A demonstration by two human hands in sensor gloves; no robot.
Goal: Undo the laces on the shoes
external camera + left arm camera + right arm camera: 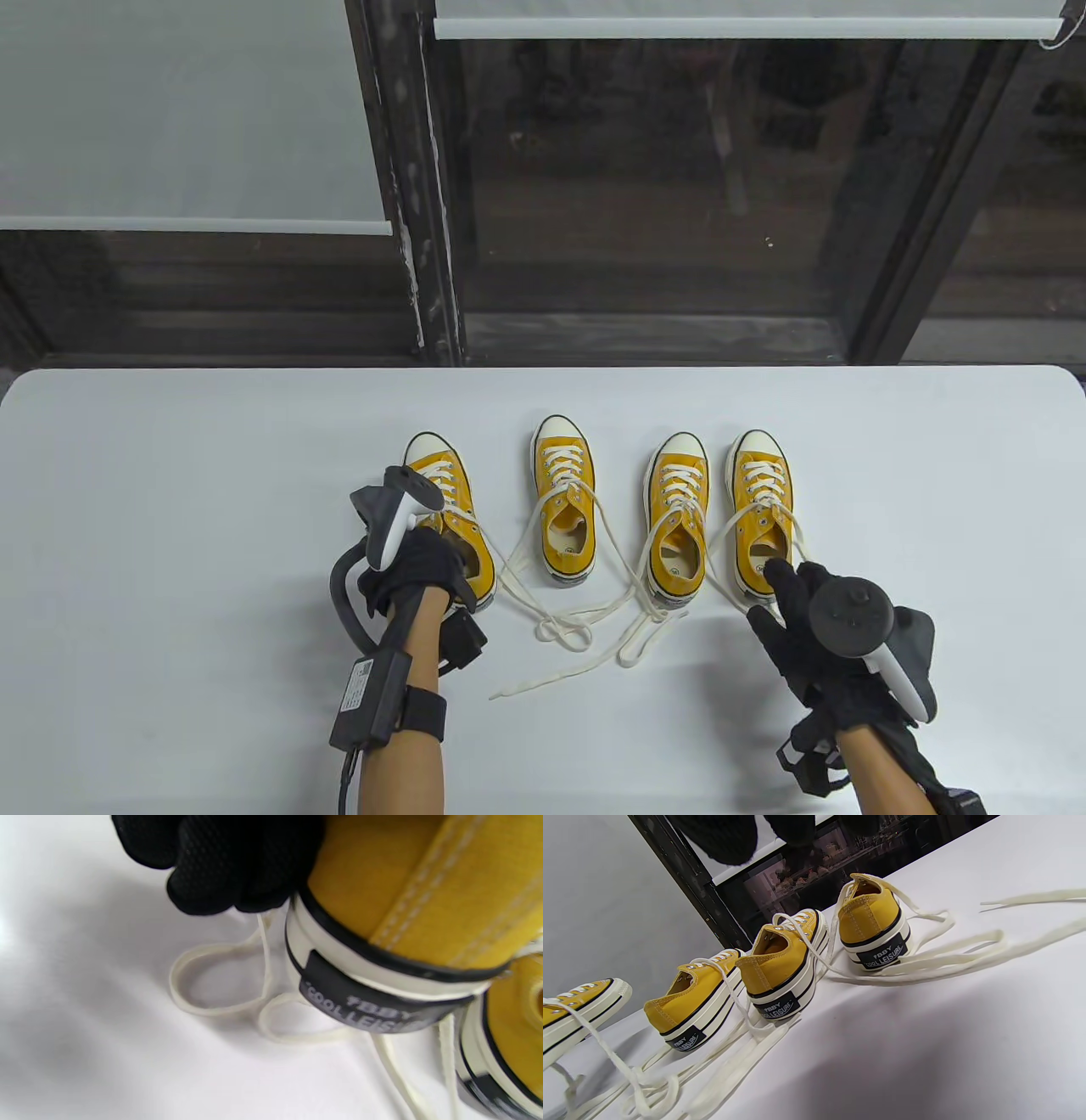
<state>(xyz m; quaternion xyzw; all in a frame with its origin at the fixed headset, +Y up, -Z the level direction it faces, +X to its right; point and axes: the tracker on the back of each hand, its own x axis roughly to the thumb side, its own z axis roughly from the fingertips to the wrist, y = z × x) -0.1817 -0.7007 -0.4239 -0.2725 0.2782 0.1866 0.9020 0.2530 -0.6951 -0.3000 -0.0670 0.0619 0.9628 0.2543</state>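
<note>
Four yellow canvas sneakers stand in a row on the white table (170, 509), toes away from me. My left hand (416, 573) grips the heel of the leftmost sneaker (445, 497); in the left wrist view its fingers (233, 866) press on that heel (403, 878), with lace loops (220, 984) on the table beside it. My right hand (793, 607) is open and empty, fingers stretched toward the heel of the rightmost sneaker (759, 501). Loose cream laces (577, 628) trail from the two middle sneakers (564, 509) (679, 526) across the table. The right wrist view shows the row (785, 959) from behind.
The table's far edge (543, 369) runs just behind the toes, with a dark window frame (416, 212) beyond. Long lace ends (551, 671) lie on the tabletop between my hands.
</note>
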